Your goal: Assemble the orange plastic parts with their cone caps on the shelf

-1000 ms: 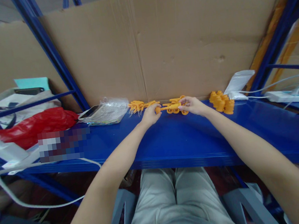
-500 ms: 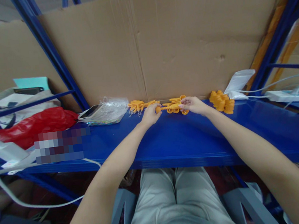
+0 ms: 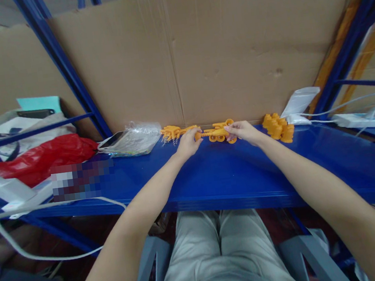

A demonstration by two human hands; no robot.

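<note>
An orange plastic rod-like part [image 3: 214, 133] is held level above the back of the blue shelf [image 3: 212, 178]. My left hand [image 3: 188, 143] pinches its left end. Its right end is gripped by my right hand [image 3: 241, 132], fingers curled. More orange ring-shaped parts [image 3: 222, 138] lie on the shelf just behind and under the rod. Left of my hands rests a small heap of orange pieces with springs [image 3: 173, 132]. A cluster of orange pieces [image 3: 278, 128] sits to the right.
A cardboard sheet [image 3: 213, 46] backs the shelf. A clear plastic bag [image 3: 136, 139] and a red bag [image 3: 39, 158] lie at the left. White cables [image 3: 337, 108] and a power strip [image 3: 369, 120] are at the right. Blue uprights frame both sides.
Both hands stay on the orange rod; my right hand has shifted slightly along it. Little else has moved.
</note>
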